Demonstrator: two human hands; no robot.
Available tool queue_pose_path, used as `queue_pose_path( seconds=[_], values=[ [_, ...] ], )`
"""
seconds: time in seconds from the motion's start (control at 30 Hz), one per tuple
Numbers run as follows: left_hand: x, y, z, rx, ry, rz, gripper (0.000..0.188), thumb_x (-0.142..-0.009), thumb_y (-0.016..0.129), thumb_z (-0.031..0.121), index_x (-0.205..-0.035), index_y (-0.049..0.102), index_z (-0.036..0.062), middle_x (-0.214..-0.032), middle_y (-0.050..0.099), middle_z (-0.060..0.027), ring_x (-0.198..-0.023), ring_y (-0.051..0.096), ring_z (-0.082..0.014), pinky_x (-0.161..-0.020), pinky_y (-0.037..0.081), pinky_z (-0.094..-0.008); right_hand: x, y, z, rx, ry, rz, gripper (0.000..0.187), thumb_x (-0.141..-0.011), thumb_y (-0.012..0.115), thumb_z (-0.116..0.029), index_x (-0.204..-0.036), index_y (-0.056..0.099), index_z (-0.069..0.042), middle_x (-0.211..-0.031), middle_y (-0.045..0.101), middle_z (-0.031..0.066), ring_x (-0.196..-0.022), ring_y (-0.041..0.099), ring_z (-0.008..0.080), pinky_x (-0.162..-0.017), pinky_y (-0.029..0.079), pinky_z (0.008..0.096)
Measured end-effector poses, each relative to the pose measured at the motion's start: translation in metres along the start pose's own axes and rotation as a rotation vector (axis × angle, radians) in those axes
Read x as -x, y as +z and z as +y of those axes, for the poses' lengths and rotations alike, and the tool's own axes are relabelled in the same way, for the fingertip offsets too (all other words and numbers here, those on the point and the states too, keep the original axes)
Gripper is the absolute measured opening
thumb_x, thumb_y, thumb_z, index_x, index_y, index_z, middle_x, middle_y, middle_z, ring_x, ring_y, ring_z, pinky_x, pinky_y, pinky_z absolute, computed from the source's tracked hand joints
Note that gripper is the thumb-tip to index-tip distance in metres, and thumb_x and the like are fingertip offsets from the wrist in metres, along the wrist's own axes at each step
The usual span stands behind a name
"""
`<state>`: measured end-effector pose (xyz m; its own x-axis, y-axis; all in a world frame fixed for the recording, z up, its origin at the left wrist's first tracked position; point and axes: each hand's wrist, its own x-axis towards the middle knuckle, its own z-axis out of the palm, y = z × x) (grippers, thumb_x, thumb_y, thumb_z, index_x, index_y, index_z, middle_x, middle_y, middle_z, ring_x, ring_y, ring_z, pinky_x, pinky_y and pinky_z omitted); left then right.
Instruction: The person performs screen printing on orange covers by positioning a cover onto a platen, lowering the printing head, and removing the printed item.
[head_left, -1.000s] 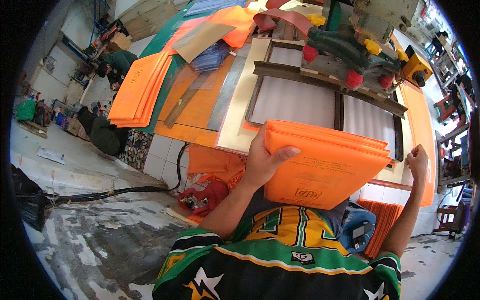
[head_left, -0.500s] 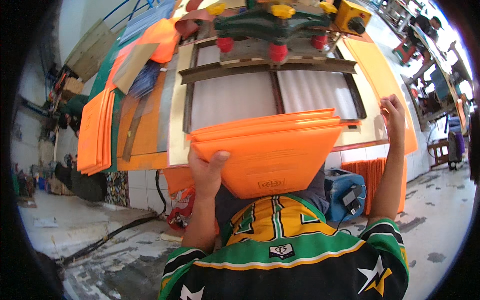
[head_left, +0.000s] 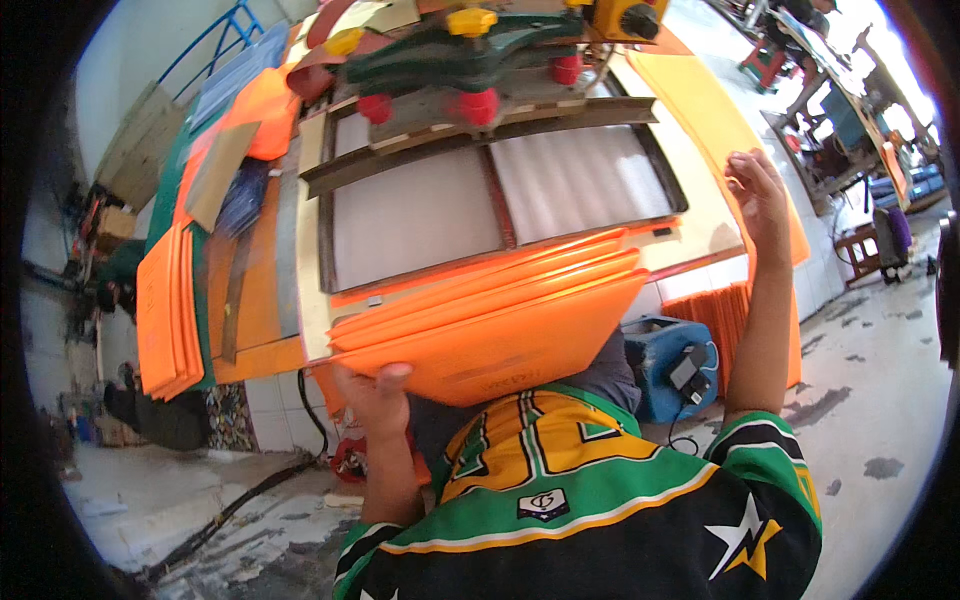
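Note:
My left hand (head_left: 376, 398) grips a stack of orange plastic covers (head_left: 490, 340) at its lower left corner, thumb on the front and the other fingers mostly hidden behind. The covers tilt between my body and the machine table, their upper edges fanned apart. My right hand (head_left: 757, 188) is raised over the table's right side, with loosely bent, parted fingers and nothing visible in them. Beyond the stack lies a dark metal frame (head_left: 498, 195) with two pale panels. Above its far part stands the green press head (head_left: 440, 60) with red feet and yellow knobs.
Another orange cover stack (head_left: 168, 315) overhangs the table's left edge. Yellow-orange sheets (head_left: 690, 95) lie along the right. Below, a blue plastic container (head_left: 668, 365) stands beside more upright orange covers (head_left: 710, 312). A black cable (head_left: 235, 510) crosses the floor. Another person sits far right.
The view has shifted and turned, moving the table leftward in it. The covers in my left hand tip flatter, showing more fanned edges. My right hand stays raised at the right, its fingers slightly more spread.

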<state>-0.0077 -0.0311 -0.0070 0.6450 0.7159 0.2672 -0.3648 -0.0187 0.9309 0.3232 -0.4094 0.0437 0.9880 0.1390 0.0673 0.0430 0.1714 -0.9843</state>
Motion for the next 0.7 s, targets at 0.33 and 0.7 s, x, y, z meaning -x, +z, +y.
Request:
queue_pose_path(
  seconds=[0.33,0.7],
  values=[
    [-0.028,0.017,0.004,0.075,-0.049,-0.14,0.058,-0.083,0.081,0.034,-0.12,0.052,0.0003,-0.109,0.063,-0.0046,-0.099,0.061,-0.014,-0.089,0.05,-0.0297,0.002,0.001,-0.01,-0.066,-0.057,-0.138,0.013,-0.091,0.065,-0.005,-0.1,0.057,-0.009,-0.091,0.06,0.0018,-0.08,0.055,0.0084,-0.07,0.044,0.0212],
    [-0.033,0.018,0.006,0.135,-0.057,-0.185,0.049,-0.087,0.078,0.029,-0.117,0.052,0.0003,-0.108,0.064,-0.0055,-0.099,0.062,-0.0126,-0.088,0.05,-0.028,0.009,0.028,-0.031,-0.066,-0.136,-0.265,0.027,-0.093,0.062,-0.003,-0.12,0.057,-0.002,-0.093,0.06,0.0041,-0.078,0.053,0.0063,-0.066,0.042,0.0192]
  ],
)
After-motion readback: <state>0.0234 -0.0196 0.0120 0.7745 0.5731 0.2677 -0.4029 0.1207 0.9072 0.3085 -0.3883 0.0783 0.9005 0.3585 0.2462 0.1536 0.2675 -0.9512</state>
